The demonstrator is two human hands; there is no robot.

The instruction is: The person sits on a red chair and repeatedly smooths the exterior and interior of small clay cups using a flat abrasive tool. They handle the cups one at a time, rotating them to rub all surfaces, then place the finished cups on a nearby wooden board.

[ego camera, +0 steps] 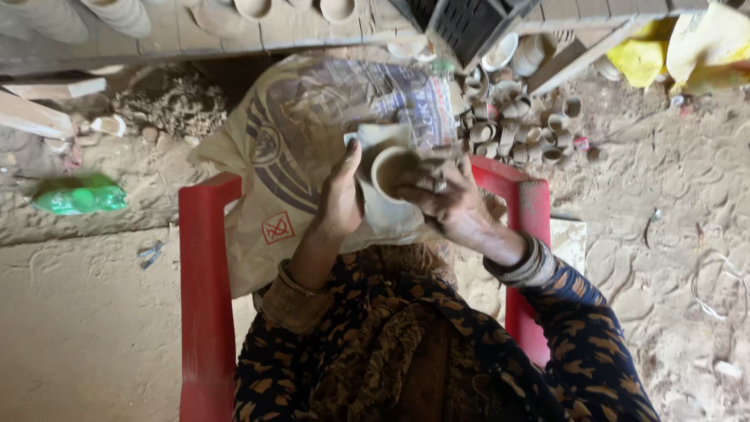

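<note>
Holding a small clay cup over your lap, you grip it from both sides. Your left hand is wrapped around its outer wall, thumb up along the side. Your right hand curls over the rim, fingers pressed against the clay at the mouth. Under the cup lies a printed sack, draped between the arms of a red chair. More clay cups are heaped on the floor beyond the sack, and a green bottle lies on the floor near the left edge.
</note>
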